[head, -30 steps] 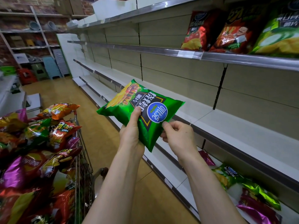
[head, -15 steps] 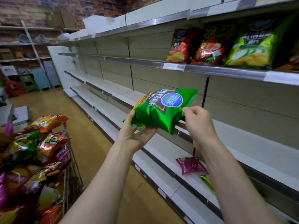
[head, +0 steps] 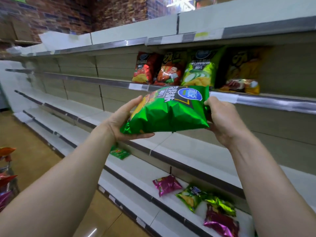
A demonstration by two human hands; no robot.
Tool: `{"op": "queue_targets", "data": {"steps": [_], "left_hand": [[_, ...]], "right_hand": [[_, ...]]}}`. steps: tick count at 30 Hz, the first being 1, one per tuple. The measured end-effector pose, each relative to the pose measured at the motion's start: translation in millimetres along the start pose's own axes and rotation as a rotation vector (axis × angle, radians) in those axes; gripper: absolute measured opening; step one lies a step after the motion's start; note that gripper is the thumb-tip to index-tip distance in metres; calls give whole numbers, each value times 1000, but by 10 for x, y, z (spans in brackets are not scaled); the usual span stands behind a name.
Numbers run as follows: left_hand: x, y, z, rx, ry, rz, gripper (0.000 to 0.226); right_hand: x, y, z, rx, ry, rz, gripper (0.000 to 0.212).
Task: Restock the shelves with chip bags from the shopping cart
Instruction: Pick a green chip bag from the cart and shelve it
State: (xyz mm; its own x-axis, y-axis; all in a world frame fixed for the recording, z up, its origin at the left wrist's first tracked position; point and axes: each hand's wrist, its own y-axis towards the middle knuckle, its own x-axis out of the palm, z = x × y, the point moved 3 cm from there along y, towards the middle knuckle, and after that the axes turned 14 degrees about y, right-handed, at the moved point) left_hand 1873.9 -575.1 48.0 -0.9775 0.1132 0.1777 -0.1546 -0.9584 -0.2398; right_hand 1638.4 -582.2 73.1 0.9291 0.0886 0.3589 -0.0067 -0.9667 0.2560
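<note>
I hold a green chip bag [head: 168, 111] with a blue round logo in both hands, raised in front of the shelving. My left hand [head: 122, 120] grips its lower left end, thumb under the bottom edge. My right hand [head: 220, 118] grips its right end from behind. The bag is just below the front rail of an upper shelf [head: 256, 100], where several chip bags stand upright: a red one [head: 145, 68], an orange one [head: 171, 71], a light green one [head: 200, 69] and a yellow one [head: 241, 72]. The shopping cart [head: 6, 178] with more bags shows at the far left edge.
A bare white shelf [head: 188, 147] runs under my hands. A small green bag [head: 119, 152] lies on a lower shelf. The bottom shelf holds a pink bag [head: 166, 184], a green bag [head: 189, 196] and a purple bag [head: 221, 221]. A brick wall [head: 68, 16] rises behind.
Both hands have lifted the green bag up and to the right, from beside the cart to the level of the upper shelf. The view has swung away from the cart.
</note>
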Motion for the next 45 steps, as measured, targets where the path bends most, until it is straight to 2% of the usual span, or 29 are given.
{"op": "queue_targets", "data": {"steps": [2, 5, 8, 9, 12, 15, 16, 18, 21, 22, 23, 25, 26, 27, 29, 32, 37, 41, 45], "left_hand": [[261, 95, 65, -12, 31, -17, 46], [608, 285, 143, 52, -84, -32, 42], [949, 497, 208, 89, -238, -96, 50], [1054, 571, 225, 96, -278, -113, 50], [1370, 757, 235, 118, -347, -144, 41], [1626, 934, 192, 124, -341, -224, 41], [1665, 998, 194, 121, -329, -243, 41], [1650, 1149, 244, 140, -264, -234, 46], [1547, 1382, 418, 206, -193, -174, 48], [1546, 1447, 479, 228, -190, -176, 49], [1571, 1491, 530, 244, -178, -186, 50], [1687, 1553, 594, 247, -107, -236, 49], [1762, 1560, 613, 234, -79, -269, 46], [1819, 1574, 629, 211, -63, -282, 44], [1856, 1670, 686, 203, -49, -215, 48], [1802, 1865, 853, 283, -3, -39, 72], [1842, 1917, 1155, 534, 428, 168, 93], [2017, 1963, 1248, 569, 715, 102, 86], [2263, 2085, 1243, 602, 808, 72, 101]], "right_hand": [[-124, -7, -134, -3, 60, 40, 26], [-322, 10, -251, 11, 294, 74, 23], [-489, 32, -238, 27, 492, 79, 49], [-503, 38, -207, 18, 486, 80, 56], [-343, 118, -109, -50, 326, 60, 55], [-287, 330, -98, -130, 211, 237, 85], [-331, 431, -117, -152, 186, 300, 85], [-453, 625, -178, -149, 138, 363, 69], [-667, 907, -281, -113, 104, 364, 28], [-718, 994, -308, -111, 83, 366, 25], [-731, 1052, -344, -116, 72, 364, 33], [-711, 1155, -393, -119, 62, 376, 69], [-709, 1196, -420, -125, 63, 394, 79], [-732, 1244, -451, -132, 65, 411, 79], [-798, 1330, -547, -123, 58, 437, 61], [-980, 1503, -668, -102, 22, 468, 48], [-1178, 1707, -826, -22, -36, 408, 43], [-1310, 1850, -933, -46, -65, 435, 25], [-1325, 2003, -914, -78, -114, 434, 21]]}}
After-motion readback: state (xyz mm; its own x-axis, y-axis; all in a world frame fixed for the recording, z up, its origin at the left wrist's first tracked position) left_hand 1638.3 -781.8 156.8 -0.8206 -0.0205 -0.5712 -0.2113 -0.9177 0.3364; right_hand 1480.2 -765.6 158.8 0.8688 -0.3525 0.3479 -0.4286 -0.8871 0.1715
